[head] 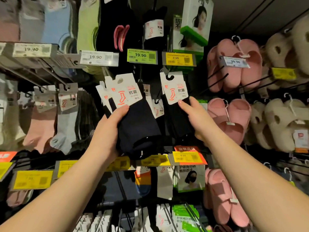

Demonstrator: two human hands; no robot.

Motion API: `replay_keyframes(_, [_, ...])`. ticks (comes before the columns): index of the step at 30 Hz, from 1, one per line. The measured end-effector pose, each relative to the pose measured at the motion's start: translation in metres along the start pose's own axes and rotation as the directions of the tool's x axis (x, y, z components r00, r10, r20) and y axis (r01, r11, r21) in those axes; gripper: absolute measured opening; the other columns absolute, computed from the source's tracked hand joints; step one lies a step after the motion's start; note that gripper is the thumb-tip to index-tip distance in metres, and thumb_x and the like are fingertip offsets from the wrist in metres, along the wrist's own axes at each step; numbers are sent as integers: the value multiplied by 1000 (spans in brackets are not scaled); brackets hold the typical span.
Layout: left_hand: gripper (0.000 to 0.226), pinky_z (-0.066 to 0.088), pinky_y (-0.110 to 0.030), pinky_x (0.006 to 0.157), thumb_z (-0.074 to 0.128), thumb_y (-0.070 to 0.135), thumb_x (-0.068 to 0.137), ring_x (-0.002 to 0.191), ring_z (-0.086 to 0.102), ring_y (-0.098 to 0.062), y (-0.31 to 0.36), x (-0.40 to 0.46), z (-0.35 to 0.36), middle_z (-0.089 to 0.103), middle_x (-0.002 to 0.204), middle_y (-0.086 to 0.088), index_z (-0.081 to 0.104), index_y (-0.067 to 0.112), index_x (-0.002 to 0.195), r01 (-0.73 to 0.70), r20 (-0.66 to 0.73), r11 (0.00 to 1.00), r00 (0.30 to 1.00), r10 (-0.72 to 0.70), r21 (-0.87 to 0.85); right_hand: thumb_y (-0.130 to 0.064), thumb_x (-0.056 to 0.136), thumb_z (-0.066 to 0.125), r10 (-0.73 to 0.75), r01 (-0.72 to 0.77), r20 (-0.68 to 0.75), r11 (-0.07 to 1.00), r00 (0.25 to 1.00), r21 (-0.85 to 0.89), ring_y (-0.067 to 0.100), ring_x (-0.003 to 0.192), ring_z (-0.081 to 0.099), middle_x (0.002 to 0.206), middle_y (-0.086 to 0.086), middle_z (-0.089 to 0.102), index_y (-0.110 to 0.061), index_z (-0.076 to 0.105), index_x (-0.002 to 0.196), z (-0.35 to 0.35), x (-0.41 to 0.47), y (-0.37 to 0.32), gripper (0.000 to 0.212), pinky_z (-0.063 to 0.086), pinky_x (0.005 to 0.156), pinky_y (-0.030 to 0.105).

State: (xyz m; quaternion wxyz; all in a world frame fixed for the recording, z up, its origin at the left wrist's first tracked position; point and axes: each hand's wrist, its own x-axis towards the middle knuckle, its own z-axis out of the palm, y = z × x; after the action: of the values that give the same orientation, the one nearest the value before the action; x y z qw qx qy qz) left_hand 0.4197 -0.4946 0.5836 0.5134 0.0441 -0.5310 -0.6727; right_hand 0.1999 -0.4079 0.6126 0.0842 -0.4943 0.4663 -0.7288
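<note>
My left hand (108, 131) grips a bundle of several dark navy sock packs (138, 124), thumb pressed just below their white card labels (125, 92). The bundle is off the hooks, held in front of the display. My right hand (195, 116) holds one more dark sock pack (177, 118) by its side, thumb at the lower edge of its white card (175, 88). That card's hook slot sits at a display peg under the yellow 8.99 price tag (178, 59); whether it hangs on the peg is unclear.
Store wall of pegs: pastel ankle socks (41, 121) at left, pink slippers (234, 67) and cream plush slippers (280, 124) at right, boxed face masks (195, 22) above and below. Bare black pegs (217, 76) stick out toward me. Yellow price tags (187, 156) line the lower rail.
</note>
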Motion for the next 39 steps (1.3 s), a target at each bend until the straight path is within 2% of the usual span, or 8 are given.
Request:
replay_keyframes(5, [34, 54, -37, 87, 58, 28, 97, 107, 71, -18, 0, 1, 7, 74, 116, 2, 64, 24, 130, 28, 58, 999, 998, -26, -31, -21, 100, 56, -18, 20, -48, 999, 999, 38, 14, 102, 72, 109, -4, 75, -24, 63, 110, -1, 8, 0, 13, 58, 90, 40])
replay_keyframes(8, [35, 53, -40, 91, 60, 30, 95, 109, 71, -20, 0, 2, 10, 74, 117, 2, 64, 25, 130, 40, 79, 999, 996, -38, -28, -21, 100, 55, -29, 34, -54, 995, 998, 96, 15, 99, 73, 104, -4, 76, -23, 63, 110, -2, 14, -3, 13, 57, 82, 38])
replay_keyframes(15, [32, 54, -38, 87, 59, 30, 95, 104, 72, -19, -3, 2, 16, 75, 113, 1, 67, 23, 126, 20, 75, 1000, 997, -20, -5, -22, 98, 56, -22, 27, -51, 995, 998, 94, 20, 102, 72, 108, 0, 76, -21, 65, 113, 6, 31, -11, 18, 58, 89, 44])
replay_keyframes(19, [32, 54, -36, 83, 60, 30, 95, 104, 72, -18, -2, 2, 15, 75, 113, 2, 66, 24, 126, 27, 64, 1000, 998, -26, -11, -18, 98, 56, -26, 35, -67, 991, 997, 130, 20, 98, 73, 101, -1, 77, -19, 66, 107, 8, 35, -13, 14, 59, 80, 39])
replay_keyframes(22, [30, 54, -35, 79, 59, 31, 95, 100, 73, -17, 0, 0, 15, 76, 111, 3, 67, 25, 123, 31, 64, 999, 998, -30, -17, -18, 97, 56, -26, 39, -81, 987, 996, 158, 25, 100, 72, 102, 3, 77, -18, 68, 103, 4, 37, -14, 13, 59, 85, 43])
replay_keyframes(27, [26, 54, -35, 79, 59, 31, 95, 98, 74, -16, 2, 0, 17, 76, 110, 3, 69, 25, 119, 29, 70, 1000, 997, -29, -7, -22, 94, 58, 43, -30, -85, 988, 995, 152, 27, 97, 72, 98, 5, 76, -17, 68, 100, -2, 40, -3, 13, 58, 85, 48])
replay_keyframes(36, [28, 55, -37, 83, 60, 31, 94, 102, 73, -19, 2, 0, 23, 76, 112, 1, 68, 25, 120, 29, 87, 1000, 996, -29, 0, -26, 96, 56, 157, -153, -67, 986, 985, 60, 21, 88, 74, 93, 1, 76, -22, 66, 102, 0, 47, -3, 13, 59, 72, 36])
replay_keyframes(39, [30, 55, -38, 85, 60, 31, 94, 104, 72, -19, 2, -1, 25, 75, 114, 1, 68, 24, 122, 18, 92, 1000, 996, -19, 7, -28, 97, 55, 212, -212, -42, 977, 976, 5, 22, 93, 73, 102, 4, 75, -23, 64, 105, -1, 47, 3, 13, 59, 76, 36])
